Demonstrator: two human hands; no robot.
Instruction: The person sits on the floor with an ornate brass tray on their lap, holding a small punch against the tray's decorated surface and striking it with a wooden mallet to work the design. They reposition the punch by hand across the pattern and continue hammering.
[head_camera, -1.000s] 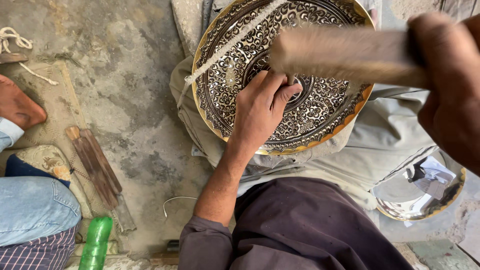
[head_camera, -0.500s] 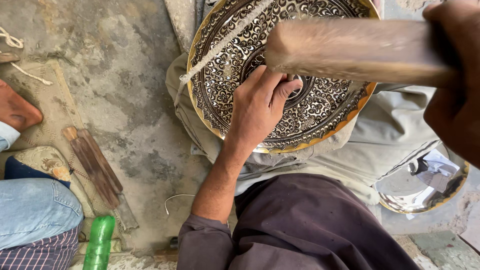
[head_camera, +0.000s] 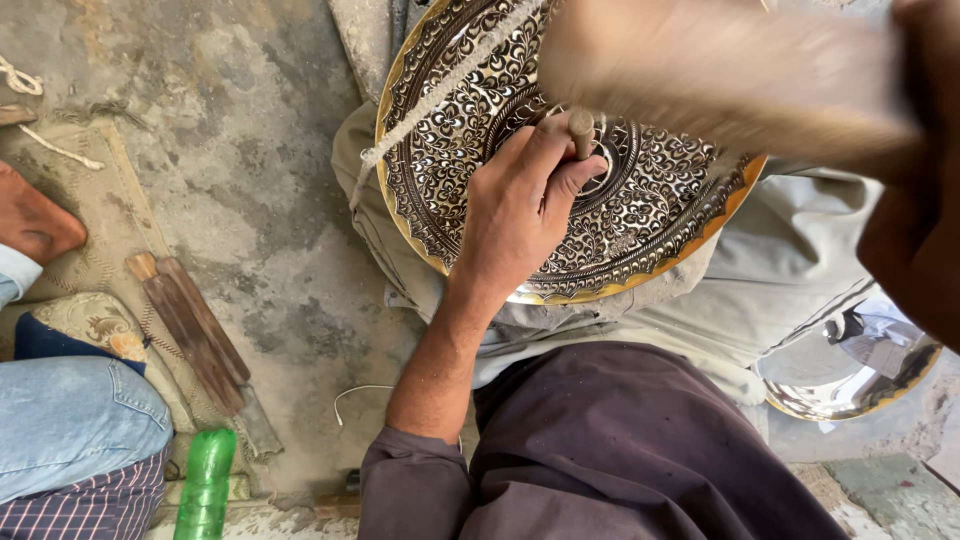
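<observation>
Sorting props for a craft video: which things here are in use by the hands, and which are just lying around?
In use:
- engraved round plate
- small punch, held by the left hand
- blurred wooden mallet, held by the right hand

Lying about:
- green bottle
- flat wooden tool
- shiny bowl
- white wire

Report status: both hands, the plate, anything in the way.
Left hand pinching punch on engraved plate. Right hand gripping blurred mallet above. Cord lies across plate.

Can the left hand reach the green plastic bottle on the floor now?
Probably not at once: the left hand grips a small punch on the engraved round metal plate; the green plastic bottle lies apart.
</observation>
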